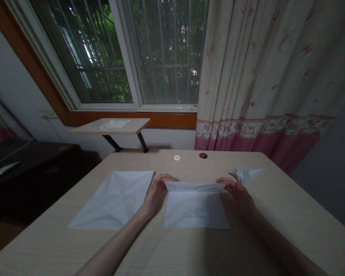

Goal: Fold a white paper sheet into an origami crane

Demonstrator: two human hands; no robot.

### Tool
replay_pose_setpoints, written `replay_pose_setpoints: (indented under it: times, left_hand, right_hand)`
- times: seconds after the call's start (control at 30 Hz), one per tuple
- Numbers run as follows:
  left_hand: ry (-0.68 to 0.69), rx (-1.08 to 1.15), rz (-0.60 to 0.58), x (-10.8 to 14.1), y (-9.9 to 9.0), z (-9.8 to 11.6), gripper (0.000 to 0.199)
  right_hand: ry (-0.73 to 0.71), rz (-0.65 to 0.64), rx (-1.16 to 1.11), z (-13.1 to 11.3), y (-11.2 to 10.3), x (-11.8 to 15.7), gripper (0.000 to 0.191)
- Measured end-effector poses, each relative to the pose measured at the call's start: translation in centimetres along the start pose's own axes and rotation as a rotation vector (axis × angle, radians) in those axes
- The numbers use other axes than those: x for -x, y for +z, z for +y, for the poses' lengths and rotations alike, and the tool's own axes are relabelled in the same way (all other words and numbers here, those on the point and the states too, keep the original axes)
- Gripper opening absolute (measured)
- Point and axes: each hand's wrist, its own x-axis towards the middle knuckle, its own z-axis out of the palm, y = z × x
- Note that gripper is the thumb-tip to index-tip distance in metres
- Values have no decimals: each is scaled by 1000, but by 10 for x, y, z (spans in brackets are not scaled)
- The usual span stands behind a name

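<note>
A white sheet of paper [196,211] lies on the table in front of me, its far edge folded over toward me as a raised strip. My left hand [158,189] pinches the left end of that folded strip, and my right hand [239,191] grips its right end. Left of my left hand, a second white sheet [112,201] lies flat with crease lines across it. A folded white paper figure [247,174] with pointed ends sits just beyond my right hand.
The pale wooden table [287,214] has a round hole [203,155] near its far edge. A small raised shelf [94,126] at the back left bears a crumpled white paper [115,124]. Behind are a window and a curtain [232,76]; dark furniture [31,161] stands at left.
</note>
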Motion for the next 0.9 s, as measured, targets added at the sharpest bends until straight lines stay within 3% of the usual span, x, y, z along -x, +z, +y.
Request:
replay_pose_setpoints:
  times: [0.23, 0.43, 0.6, 0.73, 0.9]
  left_hand:
    - [-46, 79, -118, 4, 2, -4, 62]
    - [-97, -67, -141, 5, 1, -5, 70]
    - [-65, -145, -176, 5, 0, -10, 61]
    - [-64, -392, -278, 9, 1, -3, 51]
    - [-105, -579, -354, 14, 8, 7, 33]
  right_hand:
    - [-61, -73, 8, 8, -1, 3, 73]
    - [-62, -180, 151, 4, 0, 4, 78]
    - [3, -209, 245, -23, 7, 19, 56]
    - [82, -260, 390, -47, 16, 27, 48]
    - [49, -353, 484, -53, 25, 28, 35]
